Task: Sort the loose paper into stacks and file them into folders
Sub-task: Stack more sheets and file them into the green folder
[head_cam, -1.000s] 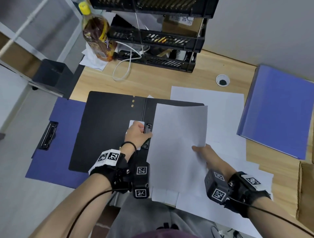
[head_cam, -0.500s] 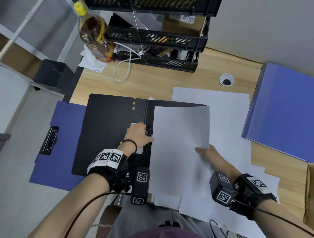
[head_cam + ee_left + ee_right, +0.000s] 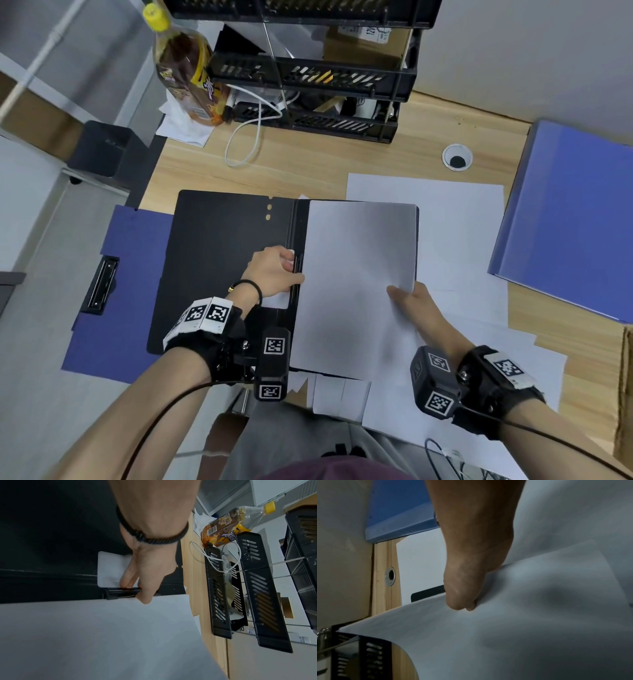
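Observation:
A black folder (image 3: 219,260) lies open on the wooden desk. My left hand (image 3: 294,270) is at its spine and grips the black clip (image 3: 120,593), with the fingers on a white label beside it and the thumb at the paper's edge. A stack of white paper (image 3: 356,274) lies over the folder's right half, its left edge by the clip. My right hand (image 3: 404,294) pinches the stack's right edge, thumb on top and fingers hidden beneath. In the right wrist view the paper (image 3: 522,628) bows around that hand (image 3: 467,604).
An open blue folder (image 3: 113,308) with its own clip (image 3: 101,286) lies under the black one, overhanging the desk's left edge. Loose sheets (image 3: 445,219) spread right and near. A closed blue folder (image 3: 575,219) sits far right; tray rack (image 3: 325,78), bottle (image 3: 185,68) and cable (image 3: 246,137) behind.
The paper stack has slid a little toward the spine and squared up with the folder's right half. My left hand has stayed on the clip.

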### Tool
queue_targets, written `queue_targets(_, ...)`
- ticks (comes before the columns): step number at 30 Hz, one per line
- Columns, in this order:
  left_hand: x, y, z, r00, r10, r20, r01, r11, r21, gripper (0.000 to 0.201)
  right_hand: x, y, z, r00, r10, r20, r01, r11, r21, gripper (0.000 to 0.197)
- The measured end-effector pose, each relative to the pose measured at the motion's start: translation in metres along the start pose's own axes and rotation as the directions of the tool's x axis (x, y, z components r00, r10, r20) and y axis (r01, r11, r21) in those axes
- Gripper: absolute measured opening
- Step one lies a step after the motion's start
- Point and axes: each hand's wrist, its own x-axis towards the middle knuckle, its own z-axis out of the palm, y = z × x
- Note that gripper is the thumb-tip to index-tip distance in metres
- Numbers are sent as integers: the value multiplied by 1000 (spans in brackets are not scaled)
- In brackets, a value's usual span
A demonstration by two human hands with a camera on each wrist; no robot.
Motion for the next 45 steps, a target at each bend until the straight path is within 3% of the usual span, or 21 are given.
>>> queue_targets(10, 0, 0, 2, 1000, -18, -15, 18, 1000, -5, 61, -2, -10, 2, 999, -40, 37, 42, 998, -44, 18)
queue_targets(29, 6, -4, 11, 997, 6, -75, -1, 998, 69, 48, -5, -4, 11, 999, -41, -21, 39, 996, -77, 18)
queue_targets(33, 8, -5, 14, 993, 24, -114, -9, 991, 133, 46, -7, -8, 13, 998, -47, -38, 43, 995, -93, 25)
queue_targets(36, 6, -5, 19, 990, 33, -139, -2, 977, 212, 51, -6, -8, 14, 1000, 1, -9, -2, 996, -94, 14)
queue_targets(40, 2, -4, 29, 988, 44, -146, 0, 958, 287, 54, -9, -3, 4, 998, 12, 57, -4, 990, -140, 39)
queue_targets(45, -1, -8, 36, 982, 85, -172, -42, 971, 237, 55, -24, 14, -20, 993, 53, -109, -43, 995, 91, 41)
